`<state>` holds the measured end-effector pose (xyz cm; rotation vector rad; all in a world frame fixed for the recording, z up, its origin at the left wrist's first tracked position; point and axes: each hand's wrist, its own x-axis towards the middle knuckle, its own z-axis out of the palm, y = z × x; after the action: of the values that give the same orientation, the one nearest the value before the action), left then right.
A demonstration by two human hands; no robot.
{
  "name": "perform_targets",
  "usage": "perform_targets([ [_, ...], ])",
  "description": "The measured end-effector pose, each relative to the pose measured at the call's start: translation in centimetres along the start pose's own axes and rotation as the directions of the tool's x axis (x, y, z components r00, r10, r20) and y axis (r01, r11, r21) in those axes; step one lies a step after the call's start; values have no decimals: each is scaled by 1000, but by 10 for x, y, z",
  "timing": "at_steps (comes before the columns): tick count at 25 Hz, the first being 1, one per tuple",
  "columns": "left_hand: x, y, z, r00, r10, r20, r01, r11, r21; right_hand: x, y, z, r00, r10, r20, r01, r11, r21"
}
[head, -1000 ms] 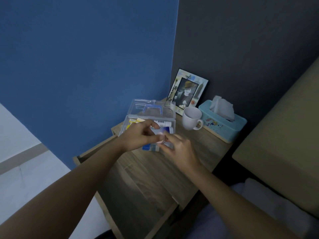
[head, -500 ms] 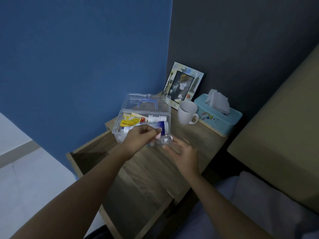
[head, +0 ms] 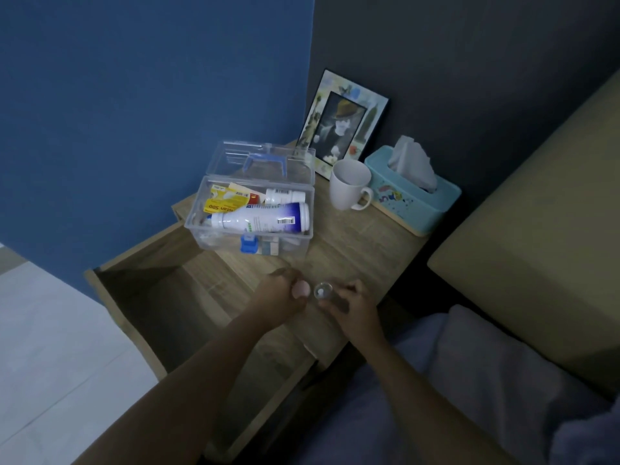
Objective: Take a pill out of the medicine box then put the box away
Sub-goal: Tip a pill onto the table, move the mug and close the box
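Head view: both hands meet at the near edge of the bench [head: 349, 250]. Left hand [head: 283, 293] is curled around a small pale cap; right hand [head: 352, 303] pinches a small clear vial [head: 322, 291] with a white pill inside. Farther back, the medicine box [head: 255, 209] stands with its lid raised, left of a white mug [head: 349, 187].

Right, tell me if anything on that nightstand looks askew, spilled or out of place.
Nothing spilled or damaged. The medicine box stands lid-up with bottles lying jumbled inside, and the drawer below is pulled open. Mug and tissue box sit upright.
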<state>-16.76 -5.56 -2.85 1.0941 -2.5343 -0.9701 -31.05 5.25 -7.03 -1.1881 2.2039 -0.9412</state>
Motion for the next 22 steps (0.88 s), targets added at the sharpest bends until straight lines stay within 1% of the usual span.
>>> perform_targets([
  [2,4,-1,6,1000,2,8,-3,1000,26,0,4,-3,999,-41,-26,39,997,-69],
  [5,7,-1,10,1000,18,16,-19,999,36,0,6,-6,997,-73,-11,71,989,-127],
  [8,8,0,11,999,37,19,-38,998,46,1,6,-5,998,-68,1,68,988,-138],
  [12,6,1,9,998,53,41,-56,996,62,1,9,-3,995,-93,-29,87,985,-148],
  [16,3,-1,6,999,41,24,-42,999,32,1,9,-5,994,-108,-25,103,985,-136],
  [19,2,-11,4,997,80,-3,-80,990,113,4,8,-12,993,-91,-70,87,995,-57],
  [21,2,-22,4,996,94,5,-93,973,211,14,3,-19,991,-13,-130,18,999,40],
  [22,2,-28,5,995,91,30,-96,963,252,22,-2,-23,986,31,-162,-17,996,90],
])
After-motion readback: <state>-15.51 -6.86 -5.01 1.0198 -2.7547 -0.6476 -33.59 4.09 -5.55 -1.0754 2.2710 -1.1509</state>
